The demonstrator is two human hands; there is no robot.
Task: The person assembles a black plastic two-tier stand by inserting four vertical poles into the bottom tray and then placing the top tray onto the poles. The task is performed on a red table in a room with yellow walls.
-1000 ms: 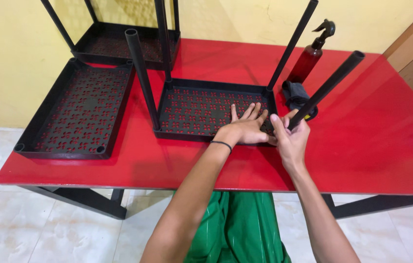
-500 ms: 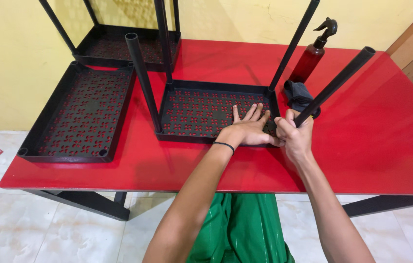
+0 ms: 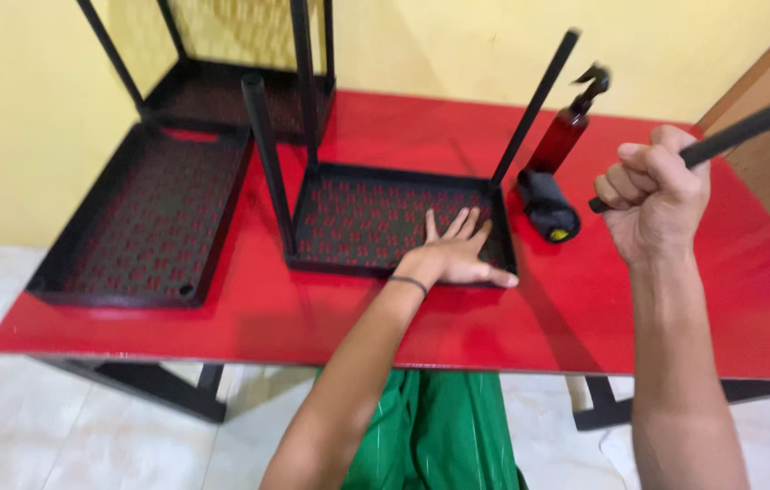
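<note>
Two hands in view, both busy. Left hand [image 3: 459,256] lies flat, fingers spread, palm down on the near right corner of the middle black perforated tray [image 3: 376,218], thumb over the tray's front rim onto the red table [image 3: 693,308]. A dark band sits on that wrist. Right hand [image 3: 659,191] is raised off the table, fist clamped tight around a black rod [image 3: 748,127] that runs up and right out of frame; the rod's lower end pokes out just below the fist. The middle tray sits on the table centre with three rods standing in its corners: one thick at the front left [image 3: 269,163], one at the back left, one tilted at the back right [image 3: 535,104]. The front right corner, by the left hand, has no rod. Second perforated tray [image 3: 145,222] lies flat to the left, just beside the middle one, no rods in it. Third tray [image 3: 222,95] sits behind at the wall, with thin rods rising out of frame. Dark red spray bottle [image 3: 566,132] stands right of the middle tray; a black rolled bundle [image 3: 548,207] with a yellow spot on its end lies just in front of the bottle. Green garment [image 3: 439,436] visible below the table edge.
</note>
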